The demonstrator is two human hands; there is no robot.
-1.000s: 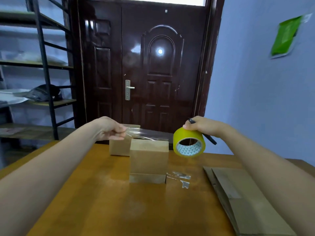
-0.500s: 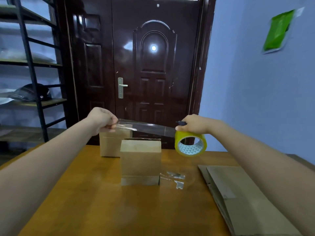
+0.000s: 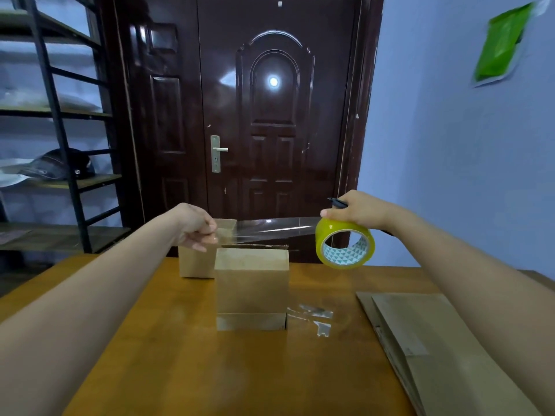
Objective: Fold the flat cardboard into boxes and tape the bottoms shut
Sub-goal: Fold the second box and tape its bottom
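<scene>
**Tape strip pulled out over box, not yet stuck down**

- Left hand (image 3: 196,226): fingers pinching free end of clear tape strip (image 3: 276,227), held above and just behind near box.
- Right hand (image 3: 360,210): fingers curled over top of yellow tape roll (image 3: 345,244); black pen-like item (image 3: 338,202) also tucked in same grip. Roll raised off desk, to right of box.
- Strip: stretched roughly level btwn both hands, hanging in air above box; looks apart from cardboard.
- Near box (image 3: 251,288): folded cardboard, upright, mid desk (image 3: 150,355), closed face up; small flap or lower section visible at base. Seam not visible from here, cannot tell if taped.
- 2nd box (image 3: 196,262): behind and to left, partly hidden by left hand.
- Flat cardboard stack (image 3: 444,349): unfolded blanks, right side of desk, near edge.
- Tape scraps (image 3: 315,318): clear bits stuck to desk just right of near box.
- Background: dark door, metal shelving at left.

Risks (judgement only):
- Strip slack or twisted → sticks to itself or to fingers before reaching box.
- Lowered off-centre → seam missed, bottom left loose.
- Box unheld, both hands busy → may tip or slide when tape pressed down.
- Pen in same grip as roll → clumsy hold, roll could slip; cut may tear ragged, adding more scraps.
</scene>
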